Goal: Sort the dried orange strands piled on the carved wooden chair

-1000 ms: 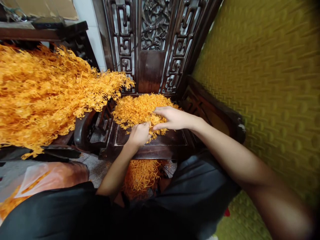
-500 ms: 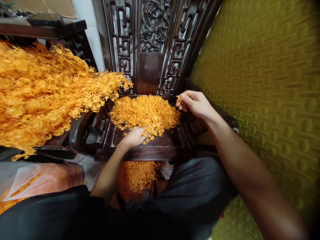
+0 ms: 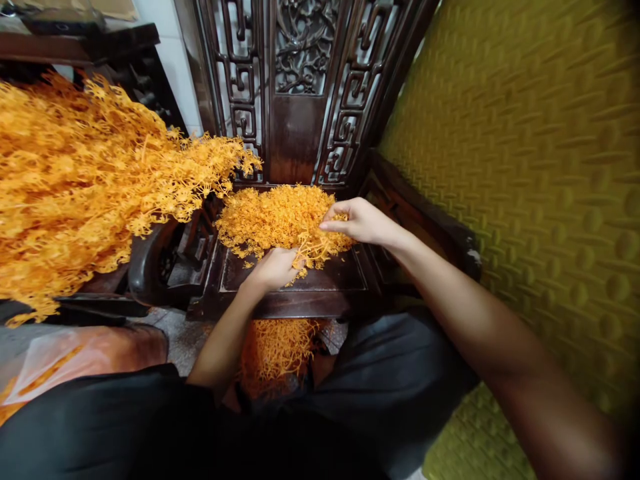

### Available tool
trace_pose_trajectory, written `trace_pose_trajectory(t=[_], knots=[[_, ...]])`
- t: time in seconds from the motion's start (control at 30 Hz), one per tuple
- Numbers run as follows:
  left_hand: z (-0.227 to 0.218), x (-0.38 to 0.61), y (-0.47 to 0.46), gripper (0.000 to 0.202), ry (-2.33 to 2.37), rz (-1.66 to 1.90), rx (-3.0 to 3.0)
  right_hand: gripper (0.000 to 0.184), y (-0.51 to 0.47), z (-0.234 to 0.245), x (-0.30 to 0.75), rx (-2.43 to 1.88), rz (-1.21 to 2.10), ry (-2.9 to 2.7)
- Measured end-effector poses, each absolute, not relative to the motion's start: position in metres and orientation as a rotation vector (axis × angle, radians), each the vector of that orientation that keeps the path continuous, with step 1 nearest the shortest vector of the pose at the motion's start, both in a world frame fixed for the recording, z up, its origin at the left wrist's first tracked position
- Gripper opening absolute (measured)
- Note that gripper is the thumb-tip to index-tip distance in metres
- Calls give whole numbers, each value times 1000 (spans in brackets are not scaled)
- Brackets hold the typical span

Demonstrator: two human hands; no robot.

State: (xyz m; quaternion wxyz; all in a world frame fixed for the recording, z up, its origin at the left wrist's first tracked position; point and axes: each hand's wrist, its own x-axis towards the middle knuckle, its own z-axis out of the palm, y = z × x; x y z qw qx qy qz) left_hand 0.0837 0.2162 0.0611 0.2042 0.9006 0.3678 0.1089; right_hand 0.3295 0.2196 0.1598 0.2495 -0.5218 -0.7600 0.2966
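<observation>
My left hand [image 3: 279,269] is closed around the stem end of an orange artificial flower sprig [image 3: 314,251], low over the front of a dark wooden chair seat [image 3: 320,283]. My right hand [image 3: 357,221] is at the upper right of the sprig, its thumb and forefinger curled around a small orange floret [image 3: 342,217]. Whether that floret is joined to the sprig cannot be made out. Behind both hands a heap of loose orange plastic florets [image 3: 270,217] covers the back of the seat.
A large bundle of orange artificial flowers [image 3: 100,180] lies at the left, beside the curved chair arm [image 3: 150,267]. Bare orange stems [image 3: 280,350] are below the seat. A carved chair back [image 3: 297,127] rises behind, and a yellow-green textured surface [image 3: 525,147] stands at the right. A plastic bag [image 3: 90,360] sits lower left.
My right hand has moved left and slightly down, from beside the chair's right side to the sprig. My left hand still holds the sprig and has shifted slightly right.
</observation>
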Motion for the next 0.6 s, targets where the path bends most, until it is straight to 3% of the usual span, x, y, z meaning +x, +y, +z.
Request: trace_pose_trajectory(t=[0.13, 0.27, 0.43, 0.6], knots=[[56, 86, 219, 35, 1066, 270, 2511, 52, 240, 154, 347, -1497, 433, -1685], [53, 84, 222, 38, 1123, 256, 2488, 49, 246, 151, 360, -1356, 514, -1317], [56, 84, 225, 34, 1137, 258, 2478, 43, 218, 162, 327, -1298, 789, -1647], [65, 87, 222, 31, 1124, 249, 2508, 54, 204, 162, 295, -1211, 577, -2213]])
